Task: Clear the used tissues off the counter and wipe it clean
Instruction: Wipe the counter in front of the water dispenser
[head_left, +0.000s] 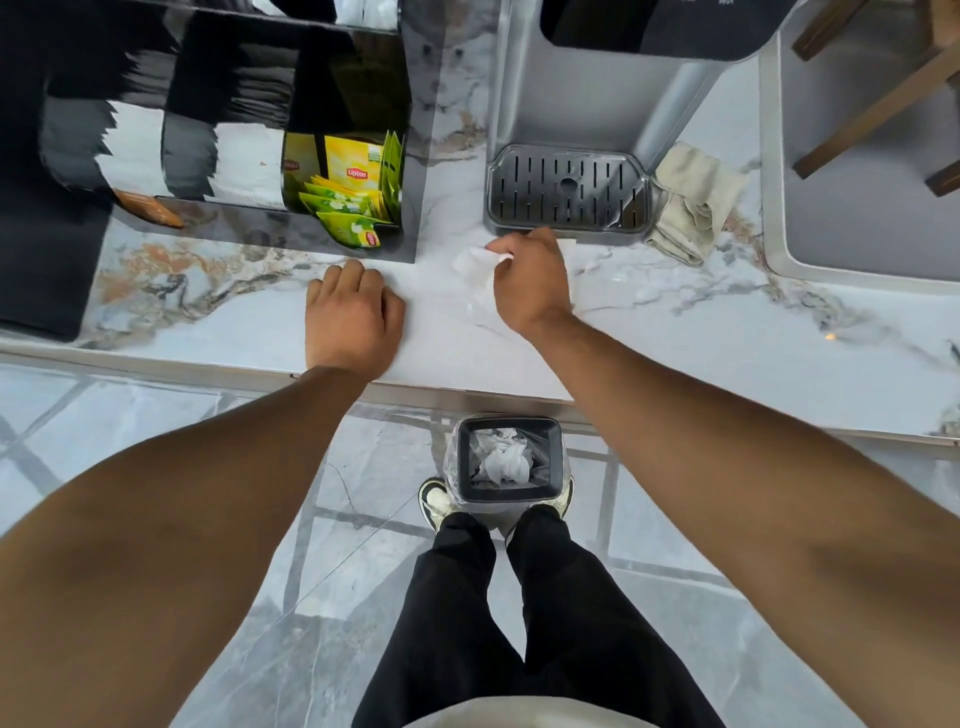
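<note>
My right hand (530, 280) presses a white tissue (471, 266) against the marble counter (727, 332), just in front of the drip tray; its fingers are closed on the tissue. My left hand (349, 317) rests knuckles-up on the counter near the front edge, fingers curled, holding nothing. On the floor below the counter edge stands a small black bin (508, 457) lined with a clear bag, with crumpled white tissues inside. A beige cloth (688, 208) lies folded on the counter to the right of the drip tray.
A grey drinks machine with a slotted drip tray (566, 189) stands behind my right hand. A black organiser (291, 130) with yellow tea bags (353, 197) and napkins sits at the back left. A steel sink (872, 208) is at the right. My feet flank the bin.
</note>
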